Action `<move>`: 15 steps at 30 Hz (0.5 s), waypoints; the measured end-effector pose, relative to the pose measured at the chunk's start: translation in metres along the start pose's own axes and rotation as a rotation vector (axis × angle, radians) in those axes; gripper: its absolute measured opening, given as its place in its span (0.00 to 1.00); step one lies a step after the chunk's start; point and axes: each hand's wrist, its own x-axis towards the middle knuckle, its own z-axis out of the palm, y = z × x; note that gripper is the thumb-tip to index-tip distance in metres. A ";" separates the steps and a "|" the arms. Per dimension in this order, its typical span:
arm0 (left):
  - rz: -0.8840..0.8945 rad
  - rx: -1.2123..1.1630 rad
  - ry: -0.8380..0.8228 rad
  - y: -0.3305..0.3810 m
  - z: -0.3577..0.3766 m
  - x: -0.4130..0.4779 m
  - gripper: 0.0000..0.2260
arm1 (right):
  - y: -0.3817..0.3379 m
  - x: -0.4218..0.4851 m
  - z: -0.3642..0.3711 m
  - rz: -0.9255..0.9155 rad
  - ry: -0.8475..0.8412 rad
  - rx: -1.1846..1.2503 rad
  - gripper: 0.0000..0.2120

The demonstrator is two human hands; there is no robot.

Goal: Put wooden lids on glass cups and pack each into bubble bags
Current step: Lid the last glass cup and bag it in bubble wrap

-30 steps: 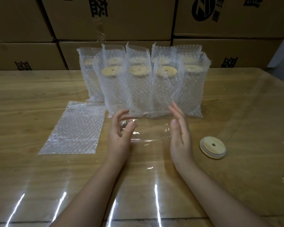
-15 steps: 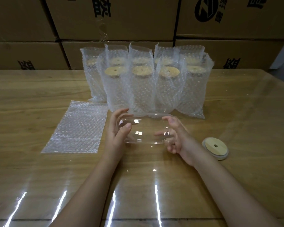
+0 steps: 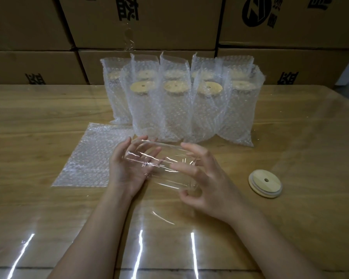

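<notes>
Holding the glass cup [image 3: 165, 164] sideways above the bench [image 3: 294, 125], long axis left to right, left hand [image 3: 125, 170] gripping one end, right hand [image 3: 206, 178] curled round the other. Lying flat near the right hand, on its right: the wooden lid [image 3: 265, 183].

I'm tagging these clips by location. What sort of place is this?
Probably a warehouse packing station: stacked cardboard boxes line the back, lidded cups in bubble bags stand in rows on the table, and a loose wooden lid lies nearby.
</notes>
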 end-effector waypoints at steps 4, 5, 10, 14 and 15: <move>0.116 0.130 -0.013 -0.007 0.010 -0.004 0.14 | 0.006 -0.003 0.000 0.173 0.125 0.162 0.30; 0.165 0.214 -0.024 -0.010 0.014 -0.005 0.13 | 0.007 -0.002 0.000 0.272 0.155 0.242 0.30; 0.393 0.576 -0.045 -0.022 0.028 -0.018 0.21 | 0.013 0.003 -0.002 0.719 0.225 0.657 0.19; 0.553 0.765 -0.130 -0.024 0.029 -0.026 0.17 | 0.025 0.005 -0.001 0.977 0.190 0.883 0.20; 0.565 0.769 -0.133 -0.025 0.030 -0.027 0.18 | 0.027 0.005 0.000 1.006 0.198 0.906 0.24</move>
